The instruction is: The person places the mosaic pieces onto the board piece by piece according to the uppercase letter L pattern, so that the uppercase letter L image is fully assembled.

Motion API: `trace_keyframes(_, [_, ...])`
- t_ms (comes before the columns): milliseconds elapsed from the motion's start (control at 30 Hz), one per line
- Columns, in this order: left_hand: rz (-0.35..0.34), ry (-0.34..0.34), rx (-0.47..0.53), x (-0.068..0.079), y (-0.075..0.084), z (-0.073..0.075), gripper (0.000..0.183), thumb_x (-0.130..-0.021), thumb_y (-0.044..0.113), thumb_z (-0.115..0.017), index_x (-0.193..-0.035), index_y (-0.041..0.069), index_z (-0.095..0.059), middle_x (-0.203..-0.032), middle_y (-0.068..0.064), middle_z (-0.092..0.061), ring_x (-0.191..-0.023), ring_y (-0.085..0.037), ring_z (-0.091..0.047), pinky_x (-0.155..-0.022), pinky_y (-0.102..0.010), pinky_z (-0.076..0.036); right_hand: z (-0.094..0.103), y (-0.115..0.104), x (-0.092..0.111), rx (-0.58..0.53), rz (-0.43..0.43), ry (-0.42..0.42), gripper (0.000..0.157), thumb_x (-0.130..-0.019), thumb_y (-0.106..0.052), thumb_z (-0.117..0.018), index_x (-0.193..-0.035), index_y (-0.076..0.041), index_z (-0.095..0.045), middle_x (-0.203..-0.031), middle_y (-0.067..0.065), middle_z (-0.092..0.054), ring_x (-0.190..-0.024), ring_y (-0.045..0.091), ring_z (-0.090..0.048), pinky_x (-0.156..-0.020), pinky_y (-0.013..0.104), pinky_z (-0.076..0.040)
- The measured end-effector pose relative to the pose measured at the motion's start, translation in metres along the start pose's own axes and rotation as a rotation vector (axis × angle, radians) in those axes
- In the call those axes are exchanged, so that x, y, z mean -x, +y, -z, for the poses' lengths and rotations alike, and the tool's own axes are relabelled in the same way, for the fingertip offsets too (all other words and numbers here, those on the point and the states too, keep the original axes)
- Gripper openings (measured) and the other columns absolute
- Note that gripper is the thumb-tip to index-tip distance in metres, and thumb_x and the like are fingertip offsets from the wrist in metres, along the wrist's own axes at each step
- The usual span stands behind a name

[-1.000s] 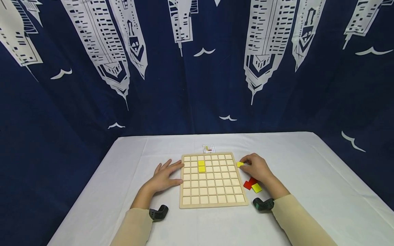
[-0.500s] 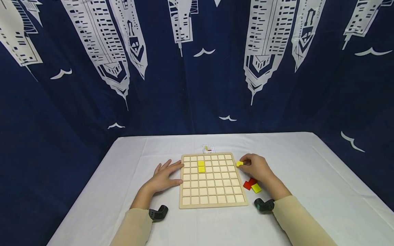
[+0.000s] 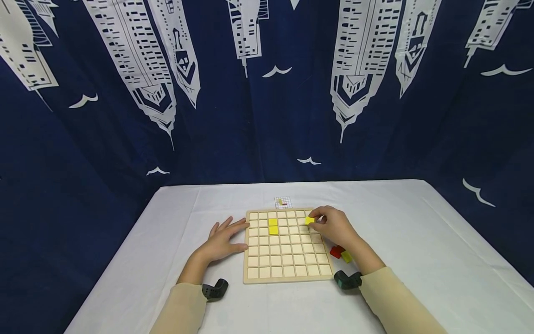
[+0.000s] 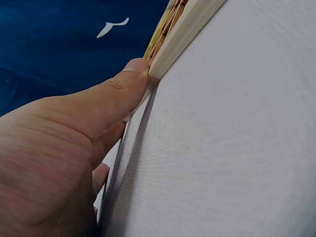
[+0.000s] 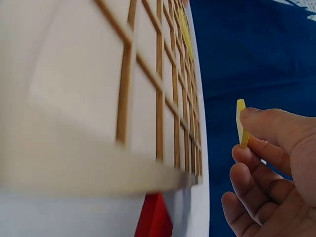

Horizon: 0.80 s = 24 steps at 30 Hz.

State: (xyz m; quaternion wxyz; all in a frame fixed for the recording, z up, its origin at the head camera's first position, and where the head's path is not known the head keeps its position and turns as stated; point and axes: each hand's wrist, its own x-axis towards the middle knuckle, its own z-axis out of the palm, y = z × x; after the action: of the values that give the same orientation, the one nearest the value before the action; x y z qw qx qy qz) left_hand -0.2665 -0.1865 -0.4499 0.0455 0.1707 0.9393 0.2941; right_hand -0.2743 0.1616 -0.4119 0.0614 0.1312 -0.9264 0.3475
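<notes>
A wooden grid board (image 3: pixel 288 279) lies on the white table, with two yellow tiles (image 3: pixel 273 226) set one below the other in its upper left part. My left hand (image 3: pixel 221 241) rests at the board's left edge, fingers spread and straight; in the left wrist view the thumb (image 4: pixel 118 91) touches the wooden rim. My right hand (image 3: pixel 335 226) pinches a yellow square tile (image 3: pixel 309 220) between thumb and fingers over the board's upper right part. The right wrist view shows that tile (image 5: pixel 241 123) on edge, held above the board surface.
Right of the board lie red tiles (image 3: pixel 336 252) and another yellow tile (image 3: pixel 346 256), partly covered by the right forearm. A small printed grid card (image 3: pixel 283 202) lies behind the board. A dark blue patterned cloth (image 3: pixel 258 139) hangs beyond the table (image 3: pixel 200 199).
My right hand has moved left with the yellow tile, from beside the board's right edge to over its upper right cells. The left hand has stayed in place.
</notes>
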Motion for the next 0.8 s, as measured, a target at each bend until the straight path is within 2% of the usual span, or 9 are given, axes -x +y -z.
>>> trace_keyframes(533, [0.008, 0.015, 0.008, 0.000, 0.001, -0.002, 0.067, -0.086, 0.036, -0.076, -0.147, 0.023, -0.051, -0.163, 0.002, -0.035, -0.157, -0.034, -0.011, -0.124, -0.062, 0.006, -0.027, -0.030, 0.002, -0.049, 0.061, -0.063, 0.021, -0.086, -0.017, -0.078, -0.106, -0.011, -0.072, -0.099, 0.001, -0.068, -0.079, 0.012, -0.053, -0.070, 0.024, -0.047])
trace_keyframes(800, [0.009, 0.012, 0.009, 0.001, 0.002, 0.000, 0.068, -0.087, 0.036, -0.076, -0.148, 0.023, -0.050, -0.163, 0.002, -0.035, -0.157, -0.034, -0.011, -0.125, -0.062, 0.006, -0.041, -0.044, -0.001, -0.057, 0.107, -0.111, 0.020, -0.084, -0.015, -0.080, -0.102, -0.011, -0.074, -0.092, 0.001, -0.064, -0.074, 0.011, -0.052, -0.069, 0.024, -0.046])
